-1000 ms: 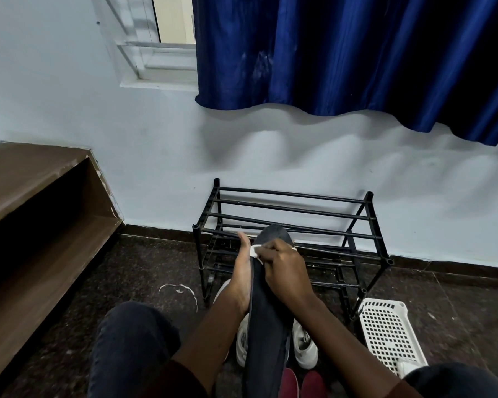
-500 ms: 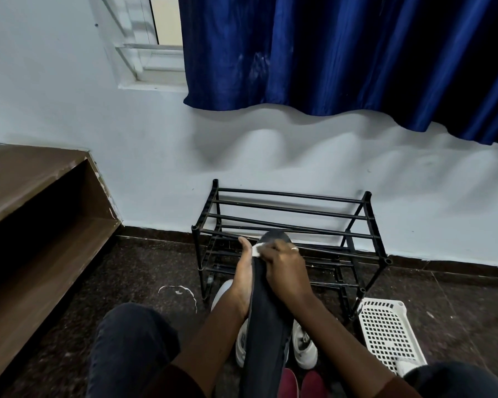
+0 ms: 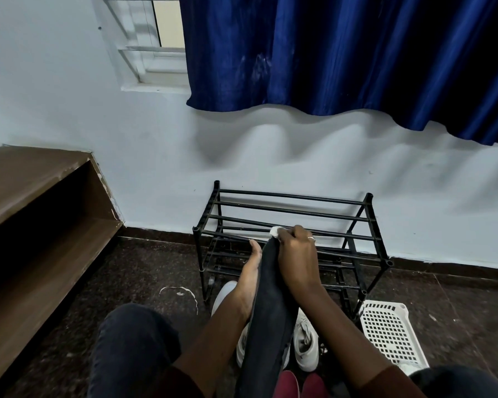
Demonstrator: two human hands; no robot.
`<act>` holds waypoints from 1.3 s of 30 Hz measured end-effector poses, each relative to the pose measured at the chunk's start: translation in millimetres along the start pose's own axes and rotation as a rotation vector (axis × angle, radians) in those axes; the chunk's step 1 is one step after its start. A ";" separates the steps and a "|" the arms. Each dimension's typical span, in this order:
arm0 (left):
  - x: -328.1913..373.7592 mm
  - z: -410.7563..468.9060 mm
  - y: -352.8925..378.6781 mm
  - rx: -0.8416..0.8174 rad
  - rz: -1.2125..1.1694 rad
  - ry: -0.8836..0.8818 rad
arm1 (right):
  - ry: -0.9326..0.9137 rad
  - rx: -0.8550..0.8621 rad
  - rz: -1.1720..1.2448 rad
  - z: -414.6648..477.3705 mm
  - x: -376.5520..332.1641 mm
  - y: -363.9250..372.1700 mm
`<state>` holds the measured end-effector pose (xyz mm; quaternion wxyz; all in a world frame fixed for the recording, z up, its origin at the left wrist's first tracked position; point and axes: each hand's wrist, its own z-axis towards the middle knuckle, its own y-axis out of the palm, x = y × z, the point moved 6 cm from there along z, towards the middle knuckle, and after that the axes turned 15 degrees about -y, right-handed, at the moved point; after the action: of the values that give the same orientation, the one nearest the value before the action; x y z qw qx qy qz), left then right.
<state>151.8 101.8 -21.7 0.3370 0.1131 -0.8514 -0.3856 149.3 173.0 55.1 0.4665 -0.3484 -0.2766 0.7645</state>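
Head view, sole view on record. The left hand (image 3: 249, 278) holds a dark shoe (image 3: 270, 311) from its left side. The thumb lies straight along the near edge and the other fingers pass behind the shoe, out of sight. The shoe is raised off the floor (image 3: 144, 271), its long axis pointing away from the person. Its far tip is level with the front top rail of the black shoe rack (image 3: 293, 209), and its near end drops between the forearms. The right hand (image 3: 298, 259) lies over the upper right side of the shoe. Its fingers are curled tightly round a white cloth (image 3: 275, 231), which shows only as a small wad at the shoe's far tip, touching it. A ring is visible on one finger of this hand. Whether the dark face turned to the camera is the sole or the upper cannot be told. The rack stands against the pale wall (image 3: 98, 124), below the hem of a blue curtain (image 3: 342, 53). A pair of white sneakers (image 3: 305, 343) sits on the floor under the held shoe, just in front of the rack. A pair of maroon shoes (image 3: 288, 383) lies nearer the person. A white perforated basket (image 3: 385, 331) rests just beside the rack's right front leg. A brown wooden shelf unit (image 3: 41, 196) stands at the left, well apart from the rack.
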 end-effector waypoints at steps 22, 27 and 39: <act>1.6 0.4 -2.8 -0.011 0.050 -0.010 | -0.133 -0.081 0.021 -19.0 -25.7 0.7; 6.2 2.5 -10.9 0.035 0.092 -0.034 | -0.165 -0.122 0.074 -42.0 -29.6 -1.4; 0.0 -10.1 16.4 -0.229 0.085 0.071 | -0.111 -0.001 -0.046 8.0 -6.3 -21.0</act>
<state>159.6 107.0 -4.8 0.3937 0.0513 -0.7934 -0.4615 155.9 175.2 77.4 0.4675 -0.2992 -0.3104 0.7717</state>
